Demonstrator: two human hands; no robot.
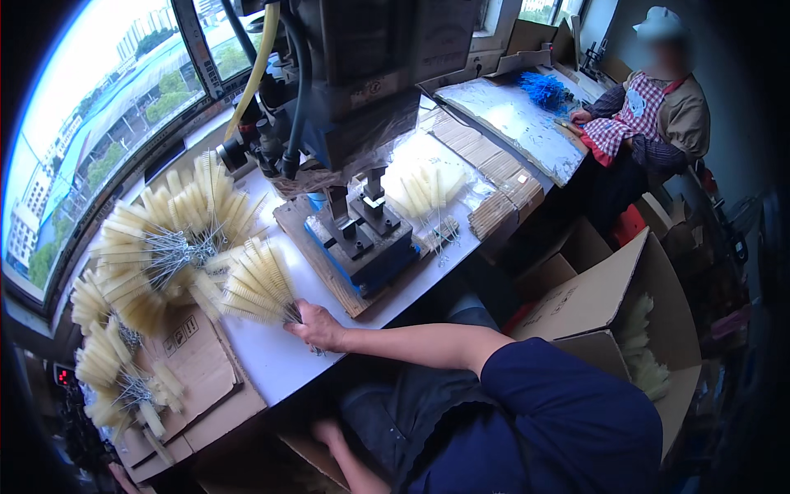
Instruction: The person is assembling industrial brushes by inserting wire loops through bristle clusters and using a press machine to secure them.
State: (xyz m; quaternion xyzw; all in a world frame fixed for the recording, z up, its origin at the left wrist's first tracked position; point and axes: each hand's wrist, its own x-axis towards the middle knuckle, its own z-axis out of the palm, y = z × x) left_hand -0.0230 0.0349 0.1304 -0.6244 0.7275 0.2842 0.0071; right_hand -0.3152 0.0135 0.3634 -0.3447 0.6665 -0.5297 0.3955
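My right hand (317, 327) is closed round the wire stems of a bunch of bottle brushes (257, 281) with cream bristles, fanned out above the white table. Below the table's front edge, my left hand (327, 431) is at a cardboard box (317, 458); its fingers are hidden in shadow. A large heap of similar brushes (177, 218) with looped wire ends lies to the left of the held bunch. Beyond my right hand stands a press machine (350, 90), its metal fixture (368, 247) mounted on a wooden board.
More brushes (424, 191) lie right of the press, beside stacked cardboard strips (506, 202). Flat cardboard (202, 362) covers the table's left part. An open carton (576, 305) with brushes stands at my right. A co-worker (666, 123) sits at another table (510, 115) with blue brushes (543, 89).
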